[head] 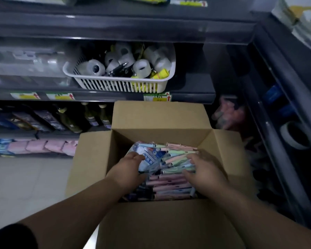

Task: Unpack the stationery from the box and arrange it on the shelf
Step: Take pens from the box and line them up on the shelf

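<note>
The cardboard box [160, 115] stands open on the floor against the shelf [192, 95], with all flaps folded outward. It is filled with pens [171, 178] in pink, green and pale blue.

Orientation: the pens lie flat in layers. Their long axes run across the box from its left wall to its right wall. The upper layer, toward the far wall, is tilted slightly, with the right-hand ends further from the viewer. At the far left corner of the box, a blue-and-white packet [151, 156] lies on top of the pens.

Left hand [127, 168]: inside the box at its left wall. The fingers are bent downward into the contents at the near edge of the packet, touching it. The fingertips are hidden, so whether they grip it cannot be determined.

Right hand [205, 169]: inside the box at its right wall. The fingers [193, 158] curl over the right-hand ends of a bundle of green and pink pens, with the thumb at the near side. The bundle lies between thumb and fingers, gripped.

Beyond the box, a white slatted basket [118, 85] sits on the shelf and holds tape rolls [95, 67]. Left of the box, bottles [68, 117] stand on a lower level.
</note>
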The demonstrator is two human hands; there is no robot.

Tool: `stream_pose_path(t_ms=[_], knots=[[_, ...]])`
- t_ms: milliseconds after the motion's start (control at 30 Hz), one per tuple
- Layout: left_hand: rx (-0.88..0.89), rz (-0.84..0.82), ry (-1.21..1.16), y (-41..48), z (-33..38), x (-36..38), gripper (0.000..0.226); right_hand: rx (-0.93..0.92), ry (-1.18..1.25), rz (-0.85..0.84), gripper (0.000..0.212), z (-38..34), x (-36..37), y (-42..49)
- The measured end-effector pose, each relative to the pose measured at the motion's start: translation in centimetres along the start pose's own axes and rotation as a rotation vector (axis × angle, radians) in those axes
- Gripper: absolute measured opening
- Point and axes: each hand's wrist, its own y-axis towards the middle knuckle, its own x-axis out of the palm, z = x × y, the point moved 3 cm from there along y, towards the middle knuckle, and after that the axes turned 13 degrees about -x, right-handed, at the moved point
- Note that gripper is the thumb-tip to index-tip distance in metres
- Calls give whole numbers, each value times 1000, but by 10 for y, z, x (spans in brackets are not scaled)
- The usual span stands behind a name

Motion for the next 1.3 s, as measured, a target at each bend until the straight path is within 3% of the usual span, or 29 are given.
stream_pose_path(t_ms=[100,233,467,600,767,900,1033,1100,1300], knots=[[-49,-99,90,12,0,17,78,-57,21,-125,61,10,12,15],[-78,-183,131,13,4,34,76,-271,-145,-368,71,15,33,30],[-121,-108,45,12,10,31,62,-420,-177,-350,40,19,51,41],[-145,-89,-47,10,12,29,53,-460,-197,-350,44,21,56,37],[-160,-98,-164,6,13,22,46,-463,-220,-373,39,16,54,36],[-174,-108,-194,3,8,20,55,-452,-158,-423,44,14,57,31],[-199,3,-197,2,1,14,52,-448,-135,-408,20,5,52,33],[-182,47,-123,2,-3,15,52,-388,-73,-363,19,3,41,35],[55,-32,96,2,16,30,63,-114,104,-117,11,17,19,41]])
